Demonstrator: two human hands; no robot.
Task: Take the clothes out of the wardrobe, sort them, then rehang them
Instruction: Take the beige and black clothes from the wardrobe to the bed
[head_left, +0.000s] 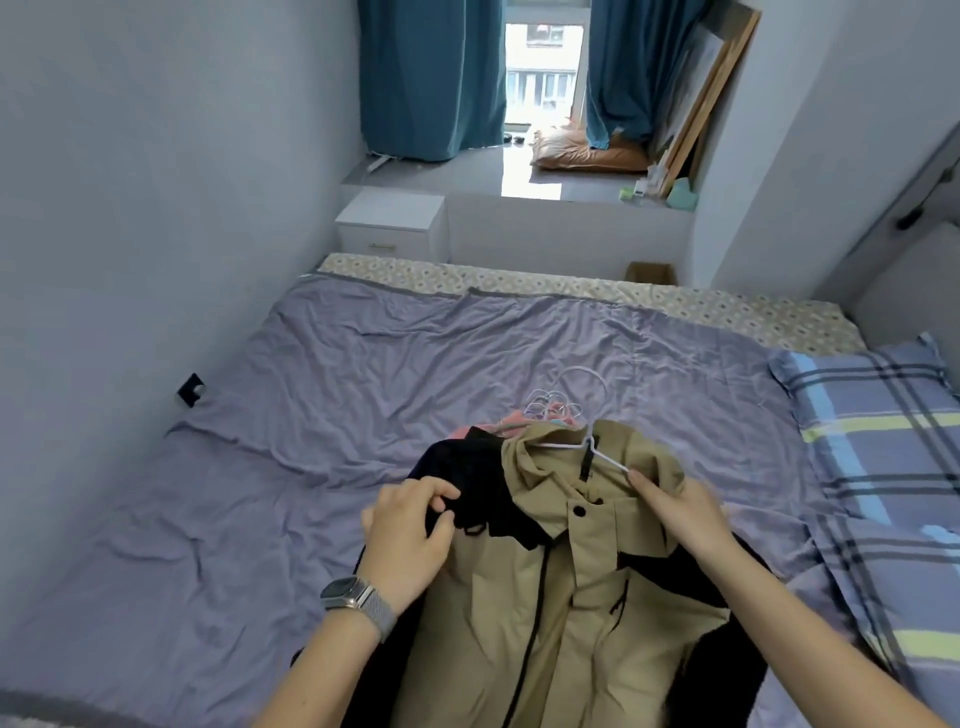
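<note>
1. Lying on the bed (322, 395) was a pile of clothes on hangers, w/ a tan jacket (566, 587) on top, front side up, collar pointing away from the person.
2. Left hand (410, 535) had fingers curled, pinching black fabric (483, 483) at the jacket's left shoulder; a watch (345, 597) sat on that wrist.
3. Right hand (685, 512) had fingers bent onto the tan collar beside the white hanger (597, 447); fingertips touched its arm, but a true grip on the wire couldn't be told.
4. More hanger hooks (553, 405) bunched just past the collar, over pink cloth (519, 423); a plaid pillow (883, 415) lay to the right.
5. Judged step: sorting, probably pulling the hanger out of the jacket or separating it from the black item under it.
6. Risks, as I judged them:
   - hooks were tangled close together, so lifting one hanger could drag others & the pink piece along;
   - pulling the hanger sideways thru a buttoned neck could snag or stretch the collar;
   - black garment & jacket overlapped, so tugging either could mess up the pile.
</note>
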